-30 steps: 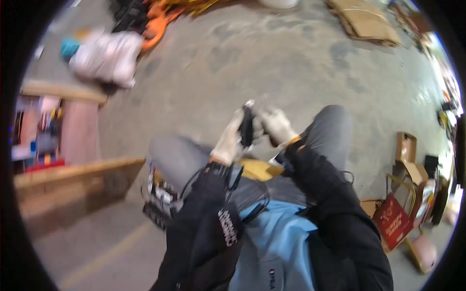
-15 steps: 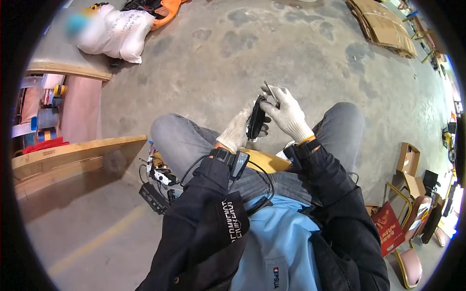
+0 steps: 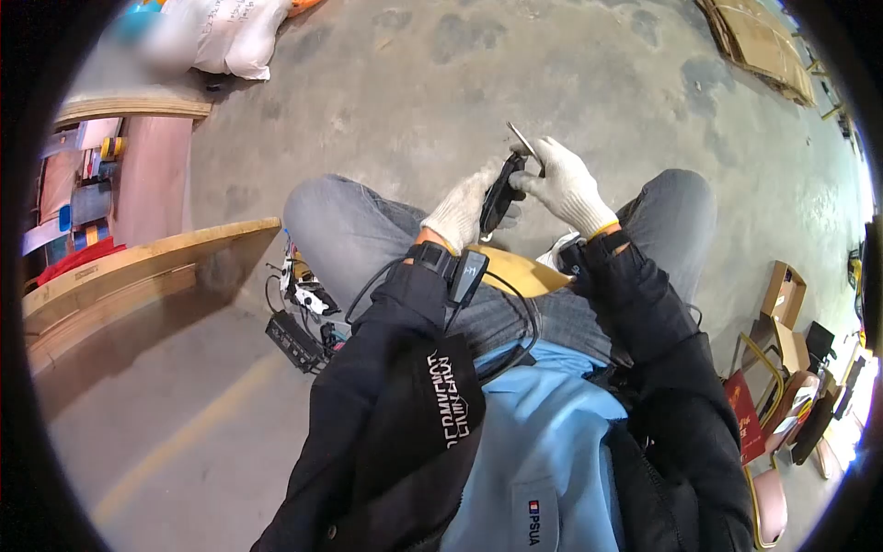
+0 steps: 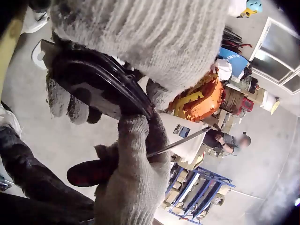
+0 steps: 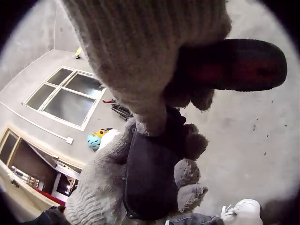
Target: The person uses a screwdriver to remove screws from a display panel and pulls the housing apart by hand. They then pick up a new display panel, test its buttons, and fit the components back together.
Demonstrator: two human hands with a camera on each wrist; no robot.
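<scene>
My gloved left hand (image 3: pixel 457 213) grips a long, rounded black plastic part (image 5: pixel 152 173), with the fingers wrapped behind it. In the left wrist view a ridged rim runs along the black part (image 4: pixel 93 77). My gloved right hand (image 3: pixel 572 189) holds a screwdriver, its dark handle (image 5: pixel 243 65) sticking out of the palm and its thin metal shaft (image 4: pixel 180 141) pointing away from the black part. The thumb (image 4: pixel 133 131) of that same hand presses against one end of the black part. Both hands are close together above the lap.
A yellow piece (image 3: pixel 520 271) lies across the lap. Left of the knee sit a black box (image 3: pixel 294 342) with cables and a wooden board edge (image 3: pixel 156 248). Folded cardboard (image 3: pixel 759 46) lies far right; chairs and a red bag (image 3: pixel 743 419) stand at the right.
The head view has tilted, so the hands and floor objects sit higher in it. The hands stay together on the black part, and the screwdriver shaft stands out more clearly.
</scene>
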